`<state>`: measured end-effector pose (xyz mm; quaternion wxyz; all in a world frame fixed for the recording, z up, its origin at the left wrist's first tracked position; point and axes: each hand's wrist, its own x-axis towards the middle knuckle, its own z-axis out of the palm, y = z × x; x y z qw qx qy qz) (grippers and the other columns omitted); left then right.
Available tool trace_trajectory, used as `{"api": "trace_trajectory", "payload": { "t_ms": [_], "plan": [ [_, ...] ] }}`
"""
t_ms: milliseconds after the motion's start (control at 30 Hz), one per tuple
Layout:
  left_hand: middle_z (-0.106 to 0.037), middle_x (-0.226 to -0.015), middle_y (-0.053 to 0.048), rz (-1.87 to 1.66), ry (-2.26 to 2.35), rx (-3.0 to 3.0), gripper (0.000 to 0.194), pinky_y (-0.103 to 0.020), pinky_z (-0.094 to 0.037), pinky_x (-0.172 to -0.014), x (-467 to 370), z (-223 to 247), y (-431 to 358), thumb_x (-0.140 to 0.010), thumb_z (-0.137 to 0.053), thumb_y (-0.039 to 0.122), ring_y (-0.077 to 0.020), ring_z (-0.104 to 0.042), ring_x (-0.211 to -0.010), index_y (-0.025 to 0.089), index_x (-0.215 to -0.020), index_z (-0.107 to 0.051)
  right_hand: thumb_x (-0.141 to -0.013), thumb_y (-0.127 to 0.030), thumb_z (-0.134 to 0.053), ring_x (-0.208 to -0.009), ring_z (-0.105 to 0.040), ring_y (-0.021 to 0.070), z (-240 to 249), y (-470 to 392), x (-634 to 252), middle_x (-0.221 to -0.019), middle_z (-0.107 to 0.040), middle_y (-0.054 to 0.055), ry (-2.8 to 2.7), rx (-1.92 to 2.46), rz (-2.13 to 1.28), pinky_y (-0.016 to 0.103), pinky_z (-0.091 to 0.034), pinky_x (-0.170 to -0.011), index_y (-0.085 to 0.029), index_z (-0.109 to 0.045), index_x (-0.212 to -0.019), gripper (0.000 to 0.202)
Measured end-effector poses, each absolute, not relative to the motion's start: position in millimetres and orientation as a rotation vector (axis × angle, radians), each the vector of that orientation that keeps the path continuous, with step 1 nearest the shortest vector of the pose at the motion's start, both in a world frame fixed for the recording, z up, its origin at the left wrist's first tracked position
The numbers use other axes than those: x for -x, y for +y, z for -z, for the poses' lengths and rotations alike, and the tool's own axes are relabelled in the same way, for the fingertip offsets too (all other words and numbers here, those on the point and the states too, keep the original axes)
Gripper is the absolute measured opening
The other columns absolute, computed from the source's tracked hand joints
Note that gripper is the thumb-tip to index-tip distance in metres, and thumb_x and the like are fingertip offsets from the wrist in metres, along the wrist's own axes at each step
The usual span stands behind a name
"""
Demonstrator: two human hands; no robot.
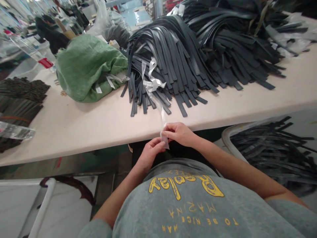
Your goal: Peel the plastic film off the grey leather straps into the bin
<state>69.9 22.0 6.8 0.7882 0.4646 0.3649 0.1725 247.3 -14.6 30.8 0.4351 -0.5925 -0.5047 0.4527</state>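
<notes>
At the table's front edge, my left hand and my right hand meet around the lower end of a white plastic strip. Both hands pinch it between thumb and fingers. From there the strip runs up over the tabletop to a crumpled part lying on a bundle of dark grey flat bands. The bands bend over and their cut ends fan out toward me.
A green cloth sack lies left of the bands, a tied dark bundle at the far left. More dark bands lie back right. Below the table stand a bin of dark strips at right and a white container at left.
</notes>
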Motion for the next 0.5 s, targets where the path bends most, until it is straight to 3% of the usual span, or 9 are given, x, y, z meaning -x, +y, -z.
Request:
{"api": "trace_trajectory", "payload": {
  "t_ms": [167,367,500],
  "plan": [
    [-0.075,-0.083,-0.008,-0.310,0.737,-1.093,0.029,-0.031,-0.049,-0.082,-72,-7,32,-0.074,-0.077,0.041,-0.0189,-0.065,-0.078,0.014,-0.084,-0.078,-0.084,-0.025,-0.058,-0.055,-0.057,0.0115,-44,-21,-246,-0.060,-0.063,-0.002,-1.402,1.556,-1.035,0.023,-0.043,-0.056,-0.016,-0.066,-0.075,0.016],
    [-0.073,-0.076,-0.010,-0.240,0.641,-0.972,0.025,-0.028,-0.049,-0.074,-65,-7,29,-0.073,-0.079,0.035,-0.0162,-0.064,-0.069,0.010,-0.078,-0.077,-0.086,-0.023,-0.057,-0.060,-0.060,0.0126,-46,-17,-241,-0.065,-0.067,0.000,-1.605,1.576,-0.970,0.022,-0.042,-0.058,-0.017,-0.069,-0.073,0.018],
    [-0.065,-0.060,-0.003,-0.561,0.645,-0.746,0.025,-0.024,-0.047,-0.060,-20,-30,53,-0.067,-0.084,0.031,-0.0114,-0.057,-0.058,0.013,-0.060,-0.070,-0.091,-0.026,-0.054,-0.061,-0.064,0.0122,-45,2,-253,-0.070,-0.070,0.000,-1.684,1.581,-0.955,0.021,-0.045,-0.059,-0.017,-0.070,-0.082,0.020]
  ]
}}
